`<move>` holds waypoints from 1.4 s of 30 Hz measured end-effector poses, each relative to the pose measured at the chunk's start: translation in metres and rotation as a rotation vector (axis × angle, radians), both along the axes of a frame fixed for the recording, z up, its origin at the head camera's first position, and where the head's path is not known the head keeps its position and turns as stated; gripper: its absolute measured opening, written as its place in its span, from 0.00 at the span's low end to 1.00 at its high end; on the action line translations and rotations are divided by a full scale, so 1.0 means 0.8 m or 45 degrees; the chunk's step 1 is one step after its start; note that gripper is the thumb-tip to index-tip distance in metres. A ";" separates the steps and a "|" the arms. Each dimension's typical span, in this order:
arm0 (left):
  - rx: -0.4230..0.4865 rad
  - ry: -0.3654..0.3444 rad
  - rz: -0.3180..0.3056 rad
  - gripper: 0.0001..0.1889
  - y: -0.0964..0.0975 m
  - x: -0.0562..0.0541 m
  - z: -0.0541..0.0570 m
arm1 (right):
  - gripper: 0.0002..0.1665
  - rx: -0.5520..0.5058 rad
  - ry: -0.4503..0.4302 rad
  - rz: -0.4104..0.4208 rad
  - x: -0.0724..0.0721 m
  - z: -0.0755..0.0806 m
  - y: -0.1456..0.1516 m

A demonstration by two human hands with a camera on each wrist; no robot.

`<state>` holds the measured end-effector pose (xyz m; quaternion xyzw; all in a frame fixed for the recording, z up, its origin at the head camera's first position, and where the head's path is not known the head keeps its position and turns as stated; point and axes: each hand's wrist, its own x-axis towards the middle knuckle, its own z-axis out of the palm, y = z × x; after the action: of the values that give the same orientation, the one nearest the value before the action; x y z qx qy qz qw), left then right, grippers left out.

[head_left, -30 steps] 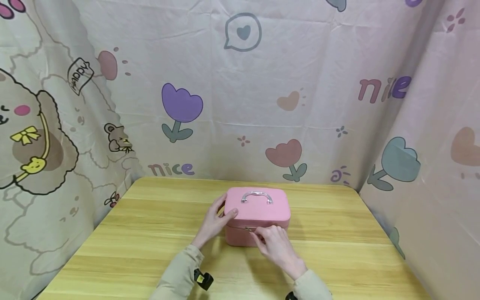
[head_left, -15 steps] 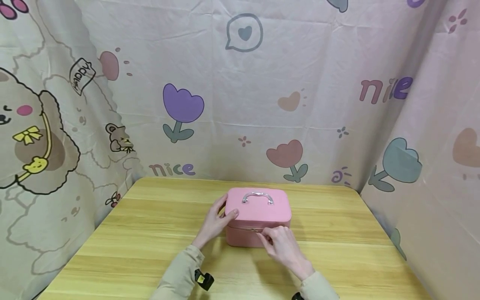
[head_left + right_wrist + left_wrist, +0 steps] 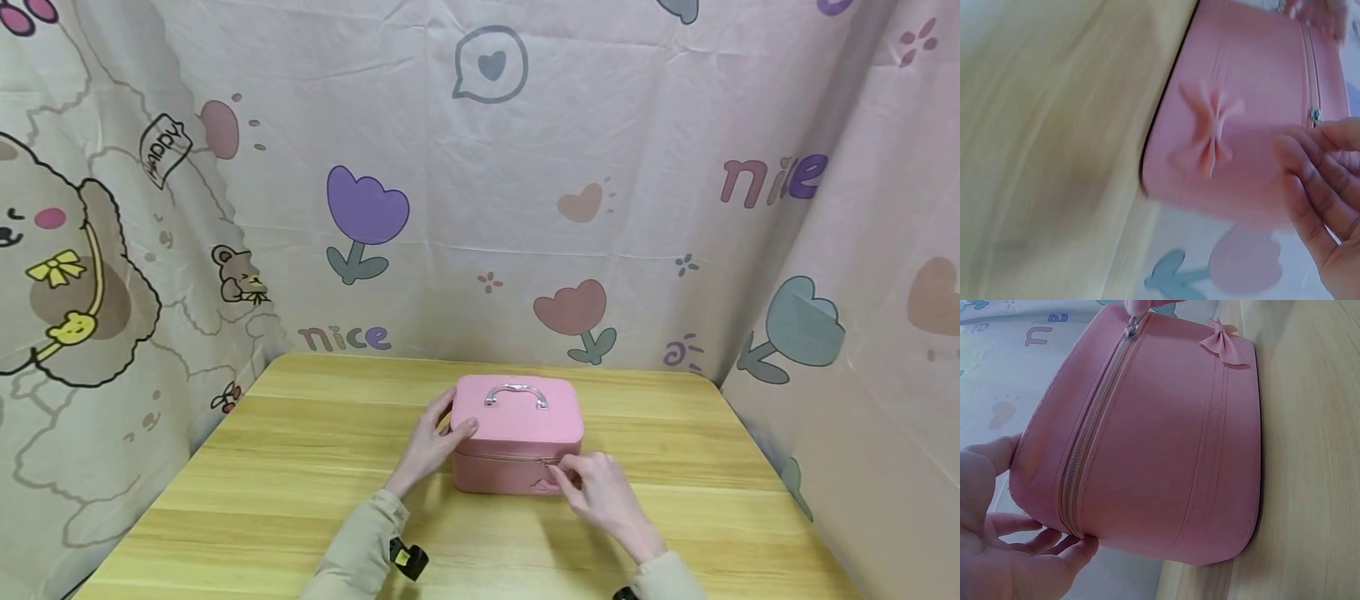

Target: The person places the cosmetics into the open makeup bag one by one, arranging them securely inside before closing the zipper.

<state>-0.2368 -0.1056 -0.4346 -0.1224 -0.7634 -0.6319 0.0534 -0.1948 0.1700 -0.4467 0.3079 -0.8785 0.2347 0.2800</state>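
Note:
A pink vanity case (image 3: 517,421) with a silver handle (image 3: 515,392) on its lid stands upright on the table. My left hand (image 3: 429,442) holds its left side, thumb on the lid's corner and fingers along the side. With thumb and fingers, my right hand (image 3: 600,492) pinches the zipper pull at the front right; the pull itself is mostly covered. The slider (image 3: 1130,330) shows in the left wrist view, and the zipper (image 3: 1082,440) teeth left of it look meshed. Below the zipper, a pink bow (image 3: 1213,131) decorates the front.
The case rests on a wood-grain table (image 3: 322,425), near its middle. Printed curtains (image 3: 480,167) with flowers and bears hang behind the table and along both sides.
My right hand has moved to the right along the front of the case, drawing the zipper slider with it. The bow has come into sight. My left hand and the case stay put.

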 end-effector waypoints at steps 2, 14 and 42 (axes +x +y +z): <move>-0.001 0.000 -0.001 0.40 0.000 0.000 0.000 | 0.21 -0.003 -0.014 -0.027 0.001 0.001 0.013; -0.025 0.010 0.011 0.39 0.001 0.000 -0.002 | 0.21 -0.053 -0.144 -0.038 -0.002 0.001 0.053; -0.079 0.056 0.172 0.32 -0.005 -0.001 0.002 | 0.04 -0.072 0.045 0.056 -0.008 -0.008 0.044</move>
<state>-0.2377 -0.1093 -0.4327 -0.0862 -0.7878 -0.6001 0.1090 -0.2010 0.2050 -0.4530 0.3233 -0.8593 0.2603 0.2988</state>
